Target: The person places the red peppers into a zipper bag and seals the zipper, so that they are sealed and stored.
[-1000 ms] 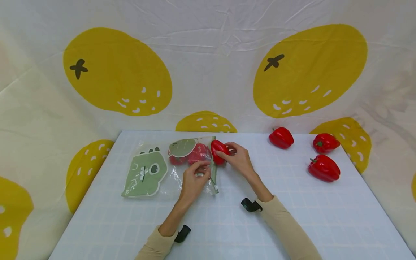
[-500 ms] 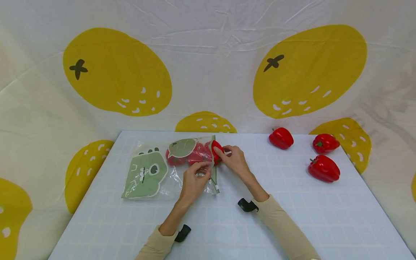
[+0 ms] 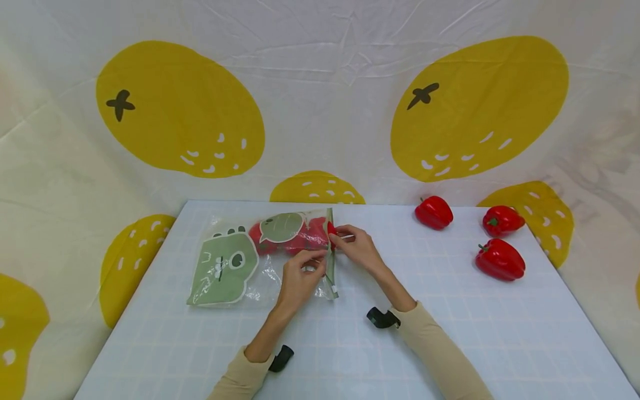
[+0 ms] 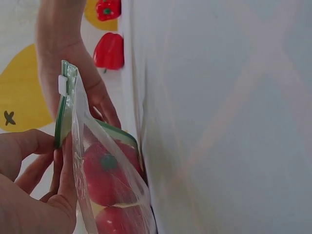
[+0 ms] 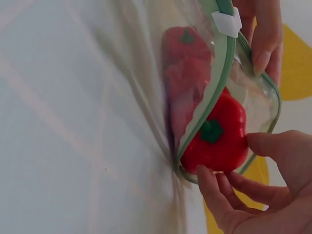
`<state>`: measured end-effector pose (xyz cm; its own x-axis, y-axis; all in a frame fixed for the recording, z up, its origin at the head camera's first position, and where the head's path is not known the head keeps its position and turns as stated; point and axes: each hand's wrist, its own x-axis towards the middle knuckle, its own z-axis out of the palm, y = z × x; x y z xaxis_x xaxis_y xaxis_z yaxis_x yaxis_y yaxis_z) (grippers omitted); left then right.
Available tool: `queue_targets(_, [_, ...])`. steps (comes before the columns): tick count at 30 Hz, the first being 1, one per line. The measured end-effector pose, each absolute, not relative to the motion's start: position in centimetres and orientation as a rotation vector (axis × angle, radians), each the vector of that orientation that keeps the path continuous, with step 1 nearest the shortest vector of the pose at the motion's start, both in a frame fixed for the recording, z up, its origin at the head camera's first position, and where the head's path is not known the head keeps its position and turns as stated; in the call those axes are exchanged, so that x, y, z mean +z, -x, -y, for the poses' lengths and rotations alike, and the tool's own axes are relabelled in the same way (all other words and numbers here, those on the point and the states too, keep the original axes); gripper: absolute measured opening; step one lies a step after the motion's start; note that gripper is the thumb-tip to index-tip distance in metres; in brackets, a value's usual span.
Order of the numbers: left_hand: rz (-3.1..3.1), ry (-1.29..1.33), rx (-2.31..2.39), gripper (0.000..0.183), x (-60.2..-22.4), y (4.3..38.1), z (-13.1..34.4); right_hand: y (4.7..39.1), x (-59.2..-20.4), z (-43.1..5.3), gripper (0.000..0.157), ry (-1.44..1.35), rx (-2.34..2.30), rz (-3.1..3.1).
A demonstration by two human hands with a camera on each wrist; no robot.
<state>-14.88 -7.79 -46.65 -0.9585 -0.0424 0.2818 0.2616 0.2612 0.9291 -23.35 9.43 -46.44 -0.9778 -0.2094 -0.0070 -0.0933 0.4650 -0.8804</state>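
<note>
A clear zip bag with a green animal print lies on the table, its mouth facing right. Several red bell peppers show through its plastic in the head view. My left hand pinches the upper lip of the mouth and keeps it raised. At the opening, my right hand grips a red bell pepper between thumb and fingertips. Most of that pepper is inside the bag, its green stem toward the right wrist camera. A white slider sits on the green zip edge.
Three more red bell peppers lie at the right back of the table: one farther back, one near the right edge and one in front of it. Behind the table hangs a fruit-print cloth.
My right hand has moved slightly left, taking the pepper from outside the mouth to mostly inside the bag. Peppers within shifted left. My left hand has stayed at the lip.
</note>
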Motion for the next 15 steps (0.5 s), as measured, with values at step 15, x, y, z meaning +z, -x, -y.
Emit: queue_targets(15, [2.279, 0.244, -1.768, 0.026, -46.92, 15.00, 7.91, 23.84, -47.25, -8.45, 0.042, 0.353, -1.602, -2.521])
